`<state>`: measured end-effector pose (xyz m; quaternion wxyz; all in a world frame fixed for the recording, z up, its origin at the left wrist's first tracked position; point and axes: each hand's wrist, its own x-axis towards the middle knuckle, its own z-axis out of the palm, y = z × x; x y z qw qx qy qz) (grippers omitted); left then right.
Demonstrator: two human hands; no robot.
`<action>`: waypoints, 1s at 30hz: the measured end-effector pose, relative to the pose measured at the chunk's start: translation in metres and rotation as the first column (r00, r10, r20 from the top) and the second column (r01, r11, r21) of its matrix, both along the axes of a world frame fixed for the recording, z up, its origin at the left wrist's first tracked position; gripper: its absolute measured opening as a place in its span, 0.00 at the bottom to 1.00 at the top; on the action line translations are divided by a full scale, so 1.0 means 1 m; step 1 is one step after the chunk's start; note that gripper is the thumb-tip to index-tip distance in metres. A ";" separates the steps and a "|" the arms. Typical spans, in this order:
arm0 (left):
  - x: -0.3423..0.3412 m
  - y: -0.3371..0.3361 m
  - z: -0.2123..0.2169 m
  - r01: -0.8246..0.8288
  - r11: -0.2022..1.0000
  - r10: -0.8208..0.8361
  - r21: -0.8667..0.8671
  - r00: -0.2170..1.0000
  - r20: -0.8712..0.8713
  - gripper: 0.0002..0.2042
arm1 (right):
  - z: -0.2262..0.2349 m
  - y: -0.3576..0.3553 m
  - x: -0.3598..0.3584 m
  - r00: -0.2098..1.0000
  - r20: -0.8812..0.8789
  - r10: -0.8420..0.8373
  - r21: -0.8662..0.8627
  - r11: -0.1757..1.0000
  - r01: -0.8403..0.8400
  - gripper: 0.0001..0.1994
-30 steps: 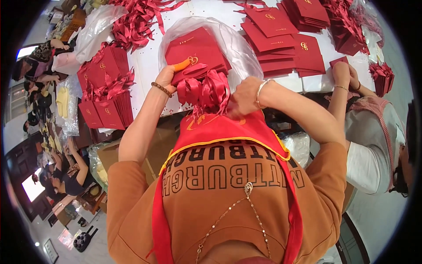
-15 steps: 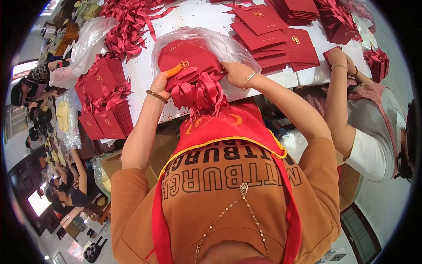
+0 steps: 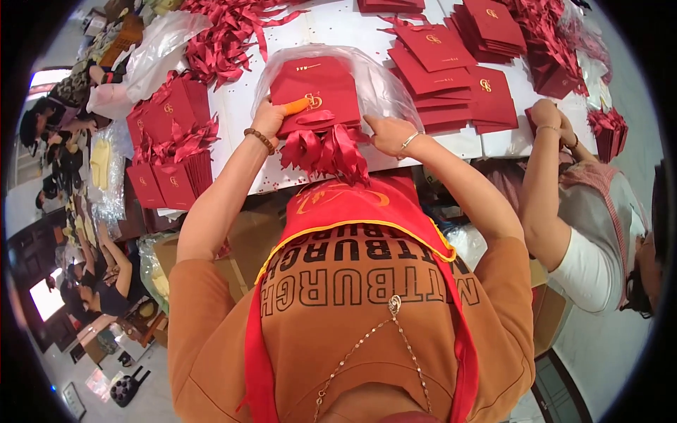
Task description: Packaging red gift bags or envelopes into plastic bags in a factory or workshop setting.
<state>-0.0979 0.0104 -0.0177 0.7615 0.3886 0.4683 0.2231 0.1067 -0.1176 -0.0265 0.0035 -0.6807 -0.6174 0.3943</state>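
Observation:
A stack of red paper gift bags point(image 3: 317, 81) with gold print lies partly inside a clear plastic bag point(image 3: 384, 88) on the white table. Shiny red ribbon handles point(image 3: 326, 151) spill from the stack's near end. My left hand point(image 3: 268, 121) grips the stack's left near corner, its thumb in an orange finger cover point(image 3: 295, 106) pressed on the top. At the stack's right side, my right hand point(image 3: 392, 135) is closed with the fingertips at the mouth of the plastic bag. Whether plastic lies between those fingers is hard to make out.
More red gift bags point(image 3: 441, 81) lie in piles at the right. Upright bundles of bags point(image 3: 169, 120) and a heap of red ribbons point(image 3: 222, 42) are at the left. A co-worker's hands point(image 3: 546, 116) work at the right table edge. A cardboard box point(image 3: 211, 247) sits below the table.
My right hand has come slightly away from the stack's side, toward the right. The stack's top bag now lies flatter and straighter. My left hand keeps its hold, and the view has shifted a little.

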 end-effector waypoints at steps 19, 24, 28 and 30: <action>0.006 0.025 -0.009 0.026 0.987 -0.055 -0.159 0.982 -0.180 0.12 | -0.013 -0.005 -0.065 0.711 -0.626 0.319 -0.068 0.886 -0.458 0.25; 0.010 0.031 -0.013 0.035 0.990 -0.061 -0.136 0.980 -0.190 0.12 | -0.025 -0.001 -0.120 0.594 -0.794 0.131 -0.141 0.911 -0.388 0.29; 0.008 0.028 -0.011 0.020 0.994 -0.044 -0.104 0.971 -0.237 0.12 | 0.012 0.012 -0.150 0.538 -0.622 0.569 0.284 0.804 -0.522 0.25; 0.009 0.027 -0.003 0.068 0.995 -0.084 -0.074 0.968 -0.235 0.14 | 0.016 0.014 -0.149 0.514 -0.578 0.634 0.448 0.773 -0.450 0.25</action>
